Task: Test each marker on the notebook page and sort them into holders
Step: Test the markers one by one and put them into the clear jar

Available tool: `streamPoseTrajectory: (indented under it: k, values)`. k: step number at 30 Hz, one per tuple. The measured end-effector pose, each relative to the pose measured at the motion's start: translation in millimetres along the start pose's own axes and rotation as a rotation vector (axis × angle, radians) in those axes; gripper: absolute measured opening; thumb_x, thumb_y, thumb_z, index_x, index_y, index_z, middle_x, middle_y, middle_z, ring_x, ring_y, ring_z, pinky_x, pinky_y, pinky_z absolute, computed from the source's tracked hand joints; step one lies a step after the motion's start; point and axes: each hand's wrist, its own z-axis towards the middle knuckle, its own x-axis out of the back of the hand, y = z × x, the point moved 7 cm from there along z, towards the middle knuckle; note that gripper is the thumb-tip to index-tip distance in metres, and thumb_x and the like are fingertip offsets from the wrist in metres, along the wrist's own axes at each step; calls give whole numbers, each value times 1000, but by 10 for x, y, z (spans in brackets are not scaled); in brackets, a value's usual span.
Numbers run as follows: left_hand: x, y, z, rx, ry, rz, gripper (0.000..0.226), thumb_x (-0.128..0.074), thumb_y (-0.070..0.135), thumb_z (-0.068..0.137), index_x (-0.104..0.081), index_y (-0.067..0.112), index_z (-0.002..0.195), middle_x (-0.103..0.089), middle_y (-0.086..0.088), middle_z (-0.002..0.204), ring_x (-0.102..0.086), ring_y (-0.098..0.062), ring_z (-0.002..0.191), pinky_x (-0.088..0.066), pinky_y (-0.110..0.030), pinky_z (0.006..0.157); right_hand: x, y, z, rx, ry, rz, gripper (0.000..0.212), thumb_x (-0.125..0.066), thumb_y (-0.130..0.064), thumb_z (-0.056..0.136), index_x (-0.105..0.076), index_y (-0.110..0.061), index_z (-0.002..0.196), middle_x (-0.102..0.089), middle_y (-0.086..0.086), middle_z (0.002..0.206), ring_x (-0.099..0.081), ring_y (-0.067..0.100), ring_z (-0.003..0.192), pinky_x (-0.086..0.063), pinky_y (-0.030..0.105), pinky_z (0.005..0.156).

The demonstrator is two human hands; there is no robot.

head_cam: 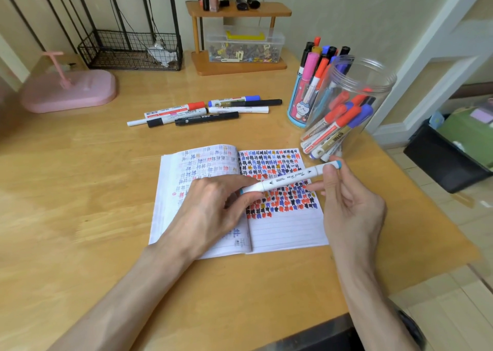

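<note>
One wooden table (80, 190) fills the view. Near its middle lies one open notebook (288, 233). The upper half of its right page is packed with rows of black, blue, red and yellow test marks, and the lined part below is blank. The left page shows fainter marks and is partly hidden by the left hand (213, 209).

At the far right are two holders. One clear jar (373, 84) holds a leaning bunch of red- and blue-capped markers; their label print is too small to read. Just left of it, one blue holder (296, 105) with a cartoon figure holds upright markers that overlap too much to count.

The loose markers (205, 110) lie far of the notebook, about seven, some overlapping.

One white marker (288, 178) with blue ends is held above the right page. The left hand pinches its left end and the right hand (352, 204) pinches its right end. Its script lettering is unclear.
</note>
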Motion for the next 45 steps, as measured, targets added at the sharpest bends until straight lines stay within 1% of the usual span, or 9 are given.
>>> streamPoseTrajectory:
  k: [4, 9, 14, 20, 32, 38, 41, 43, 45]
  values:
    - [47, -48, 22, 2, 56, 47, 23, -67, 36, 99, -79, 20, 110, -58, 24, 73, -51, 4, 62, -35, -6, 61, -25, 25, -47, -6, -49, 2, 32, -61, -35, 103, -59, -33, 135, -78, -7, 78, -74, 0, 85, -56, 20, 84]
    - [169, -204, 88, 20, 79, 74, 26, -65, 37, 98, -79, 19, 112, -63, 20, 80, -55, -7, 67, -46, -21, 67, -77, 96, -56, -46, -85, 23, 32, -66, -34, 100, -76, -12, 120, -78, -6, 75, -75, 5, 80, -58, 26, 74]
    - [300, -416, 135, 31, 0, 38, 23, -63, 35, 98, -78, 24, 112, -67, 18, 84, -54, -2, 70, -39, -14, 66, -229, 112, -106, 35, -288, 28, 14, -67, -35, 98, -72, -22, 98, -71, -2, 76, -70, 25, 74, -56, 48, 65]
    - [186, -347, 118, 0, -49, 34, 27, -63, 38, 98, -78, 22, 114, -73, 16, 92, -57, 7, 74, -37, -7, 69, -341, 190, -90, -9, -393, 167, 11, -69, -21, 94, -77, -20, 100, -73, -15, 80, -63, 3, 71, -47, 15, 64]
    - [105, -299, 73, -32, -25, 25, 22, -64, 29, 99, -78, 19, 114, -69, 11, 83, -61, -11, 69, -54, -37, 66, -312, 265, -67, -23, -383, 217, 15, -71, -17, 91, -78, -8, 100, -74, -13, 81, -64, 1, 72, -47, 13, 66]
    - [102, -279, 97, -48, -47, 70, 22, -64, 29, 101, -77, 19, 115, -67, 17, 88, -58, -1, 71, -46, -17, 70, -299, 242, -72, -30, -383, 196, 11, -71, -15, 93, -78, -10, 99, -73, -14, 78, -62, 1, 69, -46, 14, 63]
    - [90, -287, 125, -20, -56, 52, 17, -67, 26, 102, -75, 20, 115, -63, 25, 87, -56, 4, 71, -38, -9, 69, -276, 230, -60, -24, -384, 164, 9, -70, -14, 96, -78, -15, 101, -71, -10, 76, -59, 8, 65, -46, 27, 57]
    - [60, -277, 130, -6, -58, 29, 18, -67, 30, 100, -75, 23, 115, -66, 21, 89, -58, -3, 71, -40, -14, 67, -228, 204, -38, -7, -355, 142, 10, -72, -19, 95, -78, -19, 103, -74, 0, 79, -60, 31, 64, -48, 48, 58]
    - [37, -274, 128, 5, -57, 18, 20, -69, 34, 98, -75, 26, 116, -69, 18, 91, -58, -7, 70, -41, -17, 65, -168, 167, -23, -34, -325, 177, 11, -77, -17, 92, -78, -16, 102, -76, 3, 81, -66, 32, 67, -52, 50, 60]
